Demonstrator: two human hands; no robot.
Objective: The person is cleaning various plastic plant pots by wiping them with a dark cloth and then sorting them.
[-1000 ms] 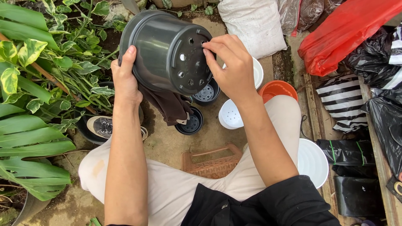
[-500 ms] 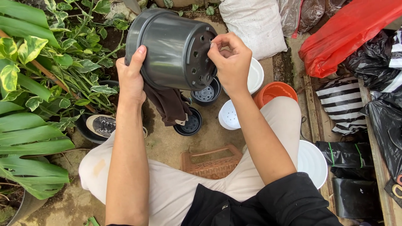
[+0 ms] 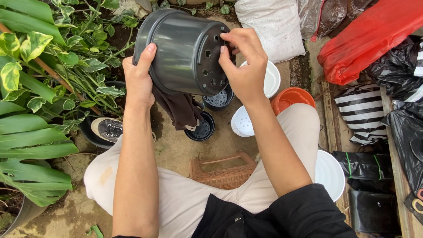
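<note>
Left hand: our left hand grips the side wall of the dark grey plastic pot, thumb up across it, the other fingers hidden behind; it bears the pot's weight.
Right hand: our right hand has thumb and forefinger pinched at a drain hole near the rim of the pot's base; whether a scrap is caught between them we cannot tell.
Pot: held in the air above the ground, tipped on its side with the holed base turned right, toward the working fingers; we judge that is why it is held so.
Below: two small black pots sit on the bare ground under it, a dark brown cloth hanging just beside them.
Right of those: a white pot, a white bowl and an orange pot, close together.
Near our knees: a woven brown basket.
Left edge of the ground: leafy green plants.
Right edge: red and black plastic bags.
Change in half a second: the fingers have shifted higher on the base and uncurled a little; the pot is scarcely moved.
</note>
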